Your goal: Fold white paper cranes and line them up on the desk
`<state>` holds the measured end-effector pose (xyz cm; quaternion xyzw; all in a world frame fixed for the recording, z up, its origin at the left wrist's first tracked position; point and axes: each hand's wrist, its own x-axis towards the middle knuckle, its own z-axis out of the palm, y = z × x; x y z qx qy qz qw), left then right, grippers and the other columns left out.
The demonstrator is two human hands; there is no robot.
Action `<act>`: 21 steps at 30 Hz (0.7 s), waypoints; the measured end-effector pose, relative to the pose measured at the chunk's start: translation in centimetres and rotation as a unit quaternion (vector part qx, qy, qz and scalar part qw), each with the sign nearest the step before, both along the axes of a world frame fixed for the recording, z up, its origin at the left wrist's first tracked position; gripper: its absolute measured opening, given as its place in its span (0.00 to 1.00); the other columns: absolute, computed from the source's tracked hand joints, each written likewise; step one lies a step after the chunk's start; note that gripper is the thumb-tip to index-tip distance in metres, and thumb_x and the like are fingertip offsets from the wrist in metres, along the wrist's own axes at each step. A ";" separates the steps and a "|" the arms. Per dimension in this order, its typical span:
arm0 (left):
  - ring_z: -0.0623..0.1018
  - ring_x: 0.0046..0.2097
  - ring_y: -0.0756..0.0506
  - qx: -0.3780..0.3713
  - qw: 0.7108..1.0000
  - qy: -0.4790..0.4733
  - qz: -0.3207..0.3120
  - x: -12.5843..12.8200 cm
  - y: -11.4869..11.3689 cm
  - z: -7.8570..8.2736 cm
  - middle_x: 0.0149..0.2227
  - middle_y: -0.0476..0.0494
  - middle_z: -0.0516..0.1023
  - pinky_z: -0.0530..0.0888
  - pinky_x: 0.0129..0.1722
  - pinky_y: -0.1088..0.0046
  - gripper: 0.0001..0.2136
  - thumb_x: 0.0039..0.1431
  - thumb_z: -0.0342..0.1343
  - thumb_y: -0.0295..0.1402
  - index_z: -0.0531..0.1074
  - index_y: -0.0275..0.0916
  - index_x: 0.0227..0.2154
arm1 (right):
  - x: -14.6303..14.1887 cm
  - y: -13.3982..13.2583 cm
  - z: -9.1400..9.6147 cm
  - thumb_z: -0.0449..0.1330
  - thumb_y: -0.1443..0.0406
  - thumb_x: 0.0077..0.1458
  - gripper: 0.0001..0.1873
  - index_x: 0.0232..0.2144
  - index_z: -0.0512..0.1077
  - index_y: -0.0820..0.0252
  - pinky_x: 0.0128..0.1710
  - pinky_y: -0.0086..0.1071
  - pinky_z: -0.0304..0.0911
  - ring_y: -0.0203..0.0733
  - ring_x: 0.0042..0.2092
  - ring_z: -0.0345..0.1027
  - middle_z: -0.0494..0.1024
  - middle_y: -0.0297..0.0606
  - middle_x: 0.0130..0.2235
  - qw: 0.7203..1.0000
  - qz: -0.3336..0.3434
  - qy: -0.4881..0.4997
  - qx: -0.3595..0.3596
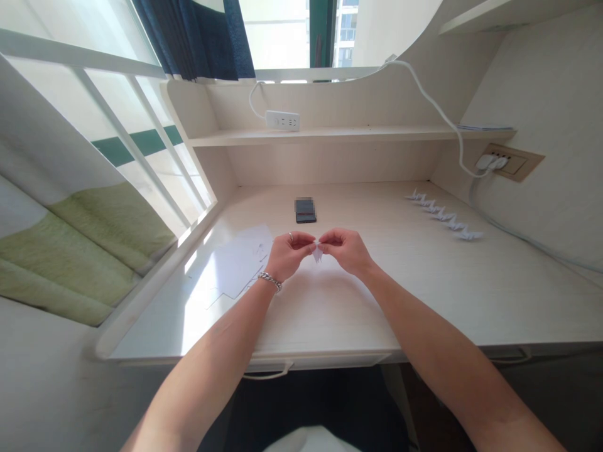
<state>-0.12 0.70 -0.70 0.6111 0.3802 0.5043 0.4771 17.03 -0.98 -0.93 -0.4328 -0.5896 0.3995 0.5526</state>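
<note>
1. Head view, from where I stand: both forearms reach over the desk [339, 320], slanting inward until the hands nearly meet.
2. The left hand [288, 252] turns toward the middle, a bracelet [270, 282] at its wrist; its thumb and fingers pinch closed on one side of a small folded paper [318, 255].
3. The right hand [349, 250] mirrors it, wrist bent inward, fingers pinched closed on the paper's other side.
4. That white paper sits between the fingertips, in front of a small dark object [306, 211].
5. Loose sheets [235, 258] lie beside the left hand; paper birds [443, 215] line up well to the right.
</note>
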 end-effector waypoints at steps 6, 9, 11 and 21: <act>0.79 0.33 0.45 0.017 1.000 0.022 0.006 -0.1 0.1 -0.1 0.30 0.42 0.82 0.76 0.39 0.65 0.10 0.42 0.68 0.33 0.79 0.36 0.29 | 0.0 0.0 0.2 0.68 0.64 0.40 0.07 0.26 0.76 0.60 0.36 0.38 0.69 0.40 0.30 0.71 0.78 0.36 0.27 1.000 0.003 0.006 -0.014; 0.79 0.32 0.46 0.017 0.999 0.037 0.012 0.0 -0.1 0.1 0.30 0.42 0.82 0.76 0.38 0.65 0.09 0.43 0.67 0.33 0.79 0.36 0.29 | 0.0 0.0 0.1 0.68 0.63 0.39 0.08 0.25 0.76 0.60 0.35 0.37 0.69 0.40 0.29 0.71 0.77 0.35 0.26 1.000 0.006 0.014 -0.026; 0.79 0.32 0.46 0.016 0.999 0.044 0.016 0.0 -0.1 0.1 0.29 0.43 0.82 0.76 0.37 0.66 0.09 0.43 0.67 0.33 0.79 0.36 0.29 | -0.1 0.1 0.1 0.68 0.63 0.38 0.08 0.25 0.76 0.60 0.34 0.37 0.69 0.39 0.29 0.70 0.77 0.34 0.26 0.999 0.009 0.022 -0.034; 0.79 0.31 0.46 0.031 0.998 0.059 0.019 0.1 -0.4 0.3 0.28 0.43 0.81 0.75 0.35 0.68 0.07 0.44 0.66 0.32 0.78 0.36 0.27 | -0.4 -0.2 0.8 0.71 0.63 0.32 0.13 0.23 0.74 0.61 0.33 0.36 0.67 0.38 0.28 0.69 0.75 0.32 0.24 0.993 0.037 0.090 -0.066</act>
